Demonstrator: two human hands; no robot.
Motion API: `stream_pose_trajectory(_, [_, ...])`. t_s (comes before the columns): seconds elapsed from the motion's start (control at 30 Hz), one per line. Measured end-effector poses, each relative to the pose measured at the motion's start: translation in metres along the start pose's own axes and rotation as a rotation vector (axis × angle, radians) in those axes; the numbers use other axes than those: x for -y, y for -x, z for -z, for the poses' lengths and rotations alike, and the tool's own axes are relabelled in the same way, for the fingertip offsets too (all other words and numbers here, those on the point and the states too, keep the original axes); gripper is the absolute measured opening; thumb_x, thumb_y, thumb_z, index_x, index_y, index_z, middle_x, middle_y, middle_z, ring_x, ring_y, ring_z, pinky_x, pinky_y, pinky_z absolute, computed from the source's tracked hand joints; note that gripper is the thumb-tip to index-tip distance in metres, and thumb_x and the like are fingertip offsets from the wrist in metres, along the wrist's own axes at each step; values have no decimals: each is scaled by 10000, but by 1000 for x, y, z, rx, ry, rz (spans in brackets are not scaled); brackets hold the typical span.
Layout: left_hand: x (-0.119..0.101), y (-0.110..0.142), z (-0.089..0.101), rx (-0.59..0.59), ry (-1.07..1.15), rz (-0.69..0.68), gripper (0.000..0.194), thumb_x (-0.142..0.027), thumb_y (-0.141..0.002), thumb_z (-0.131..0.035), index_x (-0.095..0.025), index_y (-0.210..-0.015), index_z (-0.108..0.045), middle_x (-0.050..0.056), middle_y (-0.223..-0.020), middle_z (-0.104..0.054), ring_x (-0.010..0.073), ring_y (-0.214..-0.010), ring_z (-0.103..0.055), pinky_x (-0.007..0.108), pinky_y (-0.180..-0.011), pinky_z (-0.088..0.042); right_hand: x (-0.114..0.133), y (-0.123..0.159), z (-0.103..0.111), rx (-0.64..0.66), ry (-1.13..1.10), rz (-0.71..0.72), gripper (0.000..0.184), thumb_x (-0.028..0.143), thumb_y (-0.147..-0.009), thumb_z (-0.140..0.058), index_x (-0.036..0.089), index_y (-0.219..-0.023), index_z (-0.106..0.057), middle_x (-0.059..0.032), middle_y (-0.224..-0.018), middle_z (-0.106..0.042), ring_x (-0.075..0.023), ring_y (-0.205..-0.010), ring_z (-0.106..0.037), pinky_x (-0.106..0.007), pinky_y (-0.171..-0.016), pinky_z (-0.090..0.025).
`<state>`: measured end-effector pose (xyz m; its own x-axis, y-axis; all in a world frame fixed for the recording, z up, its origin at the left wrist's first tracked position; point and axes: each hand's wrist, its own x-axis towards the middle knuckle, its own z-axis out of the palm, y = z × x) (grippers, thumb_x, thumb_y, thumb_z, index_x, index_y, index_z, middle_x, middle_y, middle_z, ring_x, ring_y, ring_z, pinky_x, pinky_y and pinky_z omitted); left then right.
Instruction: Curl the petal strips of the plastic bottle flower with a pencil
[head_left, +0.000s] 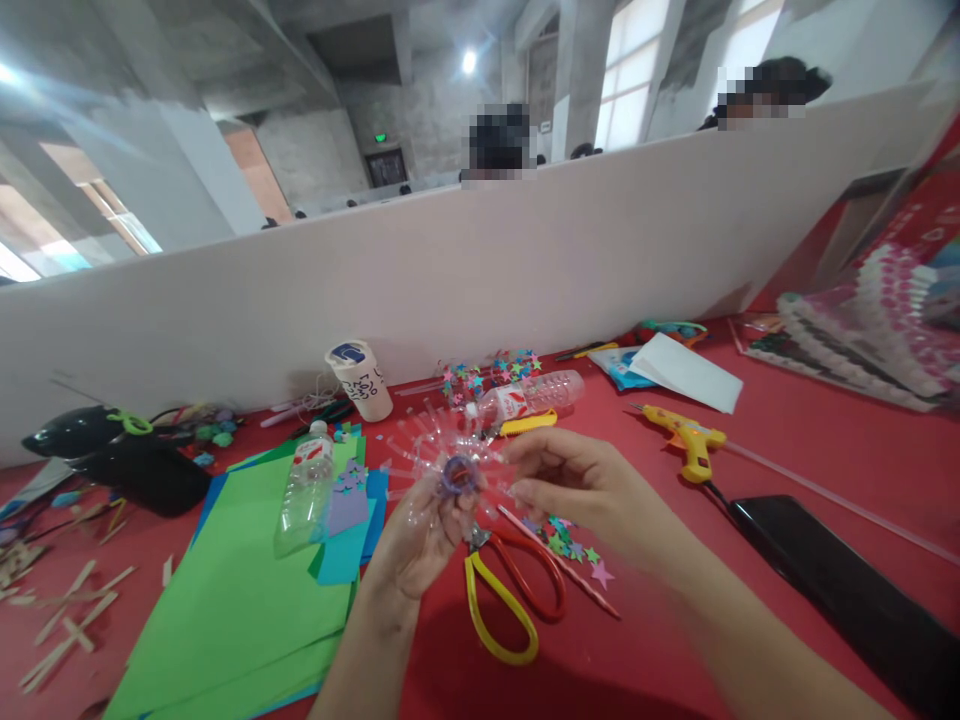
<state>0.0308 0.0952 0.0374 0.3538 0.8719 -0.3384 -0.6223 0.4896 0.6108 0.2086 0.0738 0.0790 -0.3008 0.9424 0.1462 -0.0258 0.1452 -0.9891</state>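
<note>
My left hand point(417, 545) is closed around a clear plastic bottle top cut into splayed strips like a flower point(442, 455), with a purple cap point(458, 472) at its centre. It holds the piece up above the red table point(810, 450). My right hand point(577, 485) is beside it on the right, fingers curled and pinched at the tips of the plastic strips. Directly below both hands lie scissors with one red and one yellow handle point(510, 590).
Green and blue paper sheets point(232, 590) with a clear bottle point(304, 488) lie left. A paper cup point(360, 380), another bottle point(529, 395), star stickers point(574, 548), a yellow glue gun point(686, 440), a black phone point(847, 590) and wooden sticks point(64, 620) surround them. A white partition point(480, 270) stands behind.
</note>
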Motion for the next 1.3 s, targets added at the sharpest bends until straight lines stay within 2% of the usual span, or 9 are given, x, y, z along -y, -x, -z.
stream_pose_trajectory(0.2, [0, 4, -6, -4, -61, -63, 130, -170, -773, -527, -123, -714, -633, 15, -620, -613, 43, -452, -507, 121, -450, -457, -1, 1, -3, 7, 71, 33, 44, 191, -757, -574, 185, -794, -597, 19, -676, -580, -79, -565, -501, -182, -503, -392])
stream_pose_trajectory(0.4, [-2, 4, -3, 43, -82, -28, 131, -114, -756, -508, -125, -729, -635, 16, -574, -596, 59, -461, -521, 117, -412, -431, 1, 2, 0, 13, 140, 60, 86, 134, -734, -576, 192, -789, -608, 27, -675, -588, -75, -559, -501, -175, -502, -392])
stream_pose_trajectory(0.63, [-4, 7, -2, -29, 32, -48, 175, -137, -758, -482, -114, -666, -629, 57, -633, -635, 103, -548, -577, 168, -498, -475, -3, 0, 6, 22, 59, 32, 61, 194, -743, -588, 190, -799, -611, 11, -682, -568, -93, -568, -511, -202, -519, -418])
stream_pose_trajectory(0.77, [-2, 6, 2, 16, 16, -48, 173, -165, -768, -485, -105, -728, -643, 75, -675, -644, 97, -552, -566, 156, -480, -454, -5, -1, 10, 105, -87, 22, 78, 207, -750, -598, 194, -824, -617, 24, -611, -563, -90, -536, -535, -201, -510, -430])
stream_pose_trajectory(0.87, [-2, 5, 4, 53, 31, -51, 185, -183, -774, -484, -108, -709, -640, 64, -646, -630, 90, -550, -552, 160, -512, -464, -4, -1, 11, 114, -134, 19, 64, 195, -747, -605, 187, -809, -621, 29, -581, -565, -88, -525, -545, -201, -516, -440])
stream_pose_trajectory(0.97, [-2, 5, 3, 60, 41, -28, 209, -185, -784, -460, -102, -720, -641, 56, -609, -614, 91, -546, -549, 156, -506, -464, -3, 0, 10, 109, -141, 6, 70, 189, -738, -613, 183, -806, -627, 31, -585, -572, -83, -525, -546, -193, -509, -435])
stream_pose_trajectory(1.13, [-1, 5, 2, 66, 30, -32, 192, -163, -777, -458, -102, -753, -638, 71, -690, -643, 87, -553, -555, 152, -502, -466, -1, 0, 7, 113, -186, -3, 19, 178, -722, -614, 164, -731, -605, 29, -567, -573, -75, -504, -525, -191, -498, -421])
stream_pose_trajectory(1.3, [0, 3, 6, 31, 3, -53, 148, -140, -747, -489, -101, -762, -632, 73, -709, -641, 95, -560, -560, 160, -488, -464, 0, 0, 7, 128, -256, -40, 75, 212, -720, -622, 159, -697, -574, 23, -559, -573, -76, -493, -520, -201, -495, -436])
